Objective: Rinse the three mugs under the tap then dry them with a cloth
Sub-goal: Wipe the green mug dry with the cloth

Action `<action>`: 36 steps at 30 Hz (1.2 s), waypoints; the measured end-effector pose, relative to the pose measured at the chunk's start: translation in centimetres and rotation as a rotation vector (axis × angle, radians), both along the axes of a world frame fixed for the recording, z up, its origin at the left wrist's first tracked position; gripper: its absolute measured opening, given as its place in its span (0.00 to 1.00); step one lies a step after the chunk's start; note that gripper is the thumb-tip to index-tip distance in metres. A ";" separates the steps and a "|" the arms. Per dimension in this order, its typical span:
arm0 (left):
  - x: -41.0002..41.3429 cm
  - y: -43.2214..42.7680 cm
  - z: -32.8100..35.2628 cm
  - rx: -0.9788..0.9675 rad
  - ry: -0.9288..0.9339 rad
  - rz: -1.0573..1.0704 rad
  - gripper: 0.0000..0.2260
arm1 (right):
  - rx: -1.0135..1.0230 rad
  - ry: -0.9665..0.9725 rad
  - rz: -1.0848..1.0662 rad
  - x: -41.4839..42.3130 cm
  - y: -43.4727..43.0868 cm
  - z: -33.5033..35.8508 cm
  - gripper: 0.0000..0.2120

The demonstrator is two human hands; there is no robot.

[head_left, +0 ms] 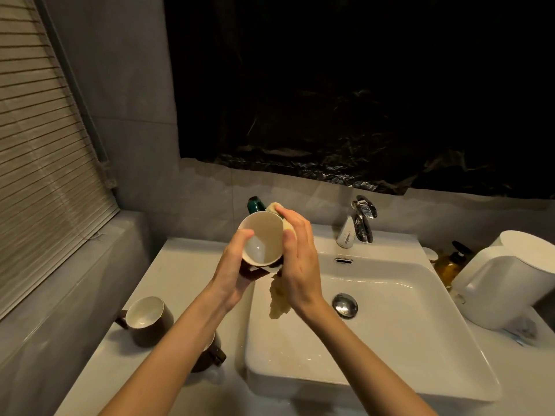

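Note:
A brown mug with a white inside (262, 238) is held above the left rim of the sink, its mouth tipped toward me. My left hand (237, 265) grips it from the left, thumb on the rim. My right hand (297, 259) presses a pale yellow cloth (279, 298) against the mug's right side; the cloth hangs down below. A second brown mug (147, 319) stands upright on the counter at the left. A third mug (210, 352) sits behind my left forearm, mostly hidden. The chrome tap (363, 219) stands at the back; no water runs.
The white sink basin (390, 340) with a chrome drain plug (345, 304) lies to the right. A teal object (255, 204) stands behind the held mug. An amber pump bottle (452, 262) and a white container (507, 280) stand at the right. Window blinds (39, 163) hang at the left.

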State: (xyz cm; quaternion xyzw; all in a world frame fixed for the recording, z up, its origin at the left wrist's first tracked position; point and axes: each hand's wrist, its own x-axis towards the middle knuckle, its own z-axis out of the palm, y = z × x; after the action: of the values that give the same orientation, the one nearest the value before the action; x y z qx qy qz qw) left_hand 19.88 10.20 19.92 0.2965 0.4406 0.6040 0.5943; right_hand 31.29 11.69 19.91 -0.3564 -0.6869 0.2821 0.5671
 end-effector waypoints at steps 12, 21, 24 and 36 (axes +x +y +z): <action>-0.7 -0.1 0.4 0.211 0.400 0.032 0.17 | -0.152 0.080 0.120 0.4 -0.9 -0.5 0.18; -1.7 -0.1 0.5 0.256 0.510 -0.005 0.22 | -0.227 -0.330 0.330 2.3 1.9 1.8 0.40; -2.0 0.0 0.5 0.257 0.547 -0.009 0.28 | -0.265 -0.303 0.339 2.6 2.2 1.4 0.38; 0.0 0.0 -0.9 0.232 0.381 -0.012 0.35 | -0.320 0.072 0.021 1.5 1.9 -0.4 0.23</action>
State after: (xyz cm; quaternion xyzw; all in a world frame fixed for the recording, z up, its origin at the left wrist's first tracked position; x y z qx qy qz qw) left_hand 19.85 10.15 19.02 0.4741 0.4707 0.5800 0.4660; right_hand 32.77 13.55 19.52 -0.4247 -0.6159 0.4065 0.5245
